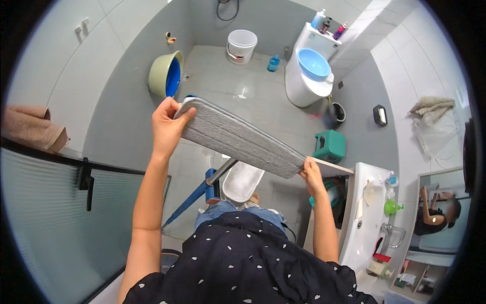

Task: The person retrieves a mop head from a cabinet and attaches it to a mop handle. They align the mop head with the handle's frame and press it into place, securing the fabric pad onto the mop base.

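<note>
A grey flat mop pad is stretched out in front of me, slanting down from left to right. My left hand pinches its upper left corner, thumb on the grey face. At the lower right end, my right hand grips the pad's edge. A bit of blue shows behind the pad's left end. Below it a pole with a grey upper part and a blue lower part slants down to the left; its far end is hidden behind the pad. By my legs lies a white-grey oblong tray.
A white sink and an open cabinet are on the right, a frosted glass door on the left. Farther off are a yellow-green basin, a white bucket, a green stool and a toilet bearing a blue basin.
</note>
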`<state>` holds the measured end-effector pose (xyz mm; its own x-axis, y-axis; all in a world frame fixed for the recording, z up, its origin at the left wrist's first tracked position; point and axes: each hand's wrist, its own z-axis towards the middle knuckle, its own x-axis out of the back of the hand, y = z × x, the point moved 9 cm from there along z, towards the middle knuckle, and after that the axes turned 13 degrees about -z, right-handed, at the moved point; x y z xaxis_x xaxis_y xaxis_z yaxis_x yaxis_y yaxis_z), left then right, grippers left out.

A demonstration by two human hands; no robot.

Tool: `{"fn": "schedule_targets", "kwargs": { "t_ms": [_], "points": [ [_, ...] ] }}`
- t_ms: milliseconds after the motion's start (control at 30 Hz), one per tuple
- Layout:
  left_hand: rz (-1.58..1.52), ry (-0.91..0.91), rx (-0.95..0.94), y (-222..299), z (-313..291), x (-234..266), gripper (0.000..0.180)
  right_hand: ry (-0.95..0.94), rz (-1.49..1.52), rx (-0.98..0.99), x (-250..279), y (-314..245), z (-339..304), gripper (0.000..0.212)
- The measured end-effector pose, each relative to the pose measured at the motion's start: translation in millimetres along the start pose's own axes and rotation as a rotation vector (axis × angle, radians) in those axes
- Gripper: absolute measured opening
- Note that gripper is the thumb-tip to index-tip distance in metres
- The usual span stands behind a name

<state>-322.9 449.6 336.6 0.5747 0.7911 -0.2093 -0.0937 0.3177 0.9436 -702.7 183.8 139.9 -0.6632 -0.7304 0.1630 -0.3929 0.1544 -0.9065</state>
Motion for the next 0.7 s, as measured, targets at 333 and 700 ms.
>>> {"fn": "schedule_targets", "kwargs": {
  "t_ms": [333,700],
  "points": [
    [0.492,-0.041,-0.263,106,-44,-39,0.016,0.289,-0.611,0.776,-138,-213,-40,0.082],
    [0.770,-0.135,-0.769,168,-101,-72,0.020,-0.130,-0.351,1.119,-217,-306,-89,0.060]
  ]
}}
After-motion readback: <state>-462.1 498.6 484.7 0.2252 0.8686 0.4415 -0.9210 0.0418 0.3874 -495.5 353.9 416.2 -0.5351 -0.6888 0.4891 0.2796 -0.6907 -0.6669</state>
